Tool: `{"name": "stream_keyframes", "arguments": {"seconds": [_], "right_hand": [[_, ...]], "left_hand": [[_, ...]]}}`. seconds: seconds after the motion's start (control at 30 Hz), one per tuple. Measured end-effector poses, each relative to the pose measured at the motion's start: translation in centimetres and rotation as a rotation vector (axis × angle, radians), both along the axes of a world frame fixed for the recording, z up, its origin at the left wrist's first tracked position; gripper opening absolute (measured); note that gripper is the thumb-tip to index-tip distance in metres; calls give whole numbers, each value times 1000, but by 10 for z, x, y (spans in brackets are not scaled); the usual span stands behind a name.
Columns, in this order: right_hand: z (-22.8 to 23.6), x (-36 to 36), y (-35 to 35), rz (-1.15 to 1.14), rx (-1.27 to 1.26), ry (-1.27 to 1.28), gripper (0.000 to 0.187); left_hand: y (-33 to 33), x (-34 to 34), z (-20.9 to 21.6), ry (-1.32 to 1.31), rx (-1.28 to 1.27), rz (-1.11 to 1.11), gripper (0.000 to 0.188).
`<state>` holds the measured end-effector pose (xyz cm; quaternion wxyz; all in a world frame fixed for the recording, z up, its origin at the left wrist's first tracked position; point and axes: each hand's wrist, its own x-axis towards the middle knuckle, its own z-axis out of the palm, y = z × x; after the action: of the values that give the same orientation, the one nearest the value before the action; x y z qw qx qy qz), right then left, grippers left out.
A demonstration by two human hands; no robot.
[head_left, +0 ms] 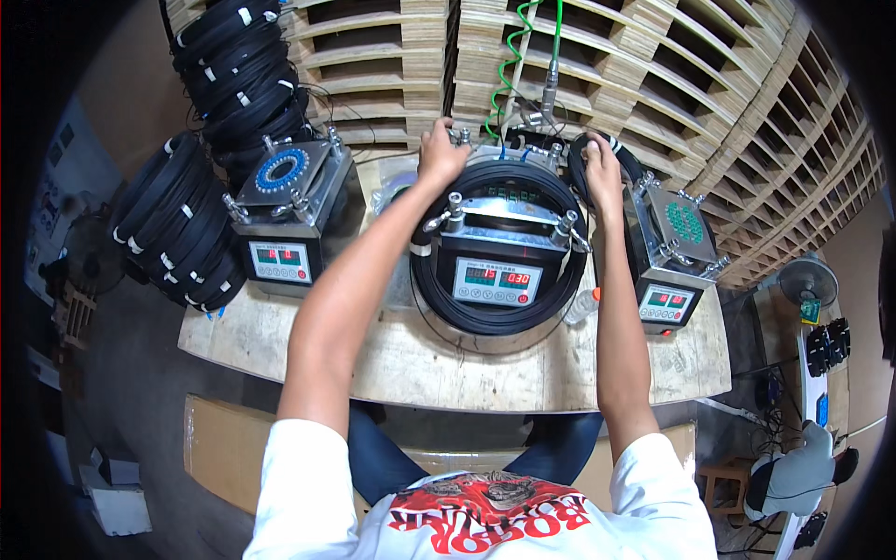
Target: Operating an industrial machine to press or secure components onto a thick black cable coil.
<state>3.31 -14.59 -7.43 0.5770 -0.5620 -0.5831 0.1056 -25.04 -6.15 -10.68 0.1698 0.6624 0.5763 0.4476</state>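
Note:
A large coil of black cable [431, 297] hangs around the middle tester machine [439, 254], ringing its lit display panel. My left hand [442, 157] reaches to the machine's back left corner, with thumb and index finger closed around a small metal clamp knob [463, 136]. On the other side, my right hand [605, 175] is at a smaller black cable coil [627, 161], which sits between the middle and right machines. Its fingers curl over the coil's near-left edge; the fingertips are partly hidden. Silver clamp posts [455, 207] stand at the middle machine's front corners.
Similar machines stand left [289, 233] and right [674, 245] on the wooden table [392, 359]. Stacked black coils [187, 219] rise at the left. A clear bottle [582, 306] is by my right forearm. Wooden pallets [364, 70] and a green air hose [509, 70] are behind. A person [793, 471] sits far right.

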Motion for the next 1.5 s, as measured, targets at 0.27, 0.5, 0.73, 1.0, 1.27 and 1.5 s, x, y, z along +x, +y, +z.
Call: {"name": "stream_keyframes", "arguments": {"seconds": [0.27, 0.5, 0.73, 1.0, 1.27, 1.5], "right_hand": [[-19, -24, -103, -214, -6, -131, 41], [-16, -27, -105, -245, -19, -169, 39], [-13, -30, -105, -219, -83, -125, 36], [-8, -38, -108, -185, -43, -94, 35], [-14, -29, -107, -235, -88, -118, 35], [-16, -35, -104, -233, -84, -110, 36]], "left_hand": [[36, 5, -2, -692, -686, -350, 46], [72, 34, -37, -1145, -593, -289, 24], [79, 25, -49, -1320, -502, -574, 25], [92, 22, -30, -728, -439, -485, 21], [58, 36, 3, -765, -932, -670, 71], [10, -19, 5, -385, 33, -325, 38]]}}
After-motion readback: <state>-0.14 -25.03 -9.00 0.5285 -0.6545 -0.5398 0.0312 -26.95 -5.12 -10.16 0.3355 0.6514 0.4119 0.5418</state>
